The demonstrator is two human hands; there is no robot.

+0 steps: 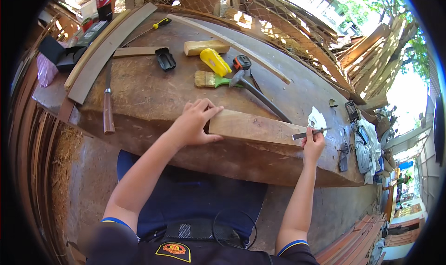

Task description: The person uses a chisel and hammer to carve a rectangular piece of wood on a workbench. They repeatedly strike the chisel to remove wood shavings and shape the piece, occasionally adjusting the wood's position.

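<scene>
Wooden board (258, 127) lies across the near edge of the counter (148, 98). Left hand (194, 122) clamps the board's left end, its grip closed over the top. Right hand (313, 144) pinches what appears to be a thin metal blade (309, 134) at the board's right end. Hammer (258, 93) and paintbrush (211, 79) lie farther back.

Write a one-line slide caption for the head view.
Left hand steadies a wooden block while right hand holds a metal tool.

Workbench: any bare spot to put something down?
Bare wood between the saw and the left hand, below the black clamp. Crowded: brushes, tape measure and hammer behind the board; clutter beyond the right hand.
</scene>
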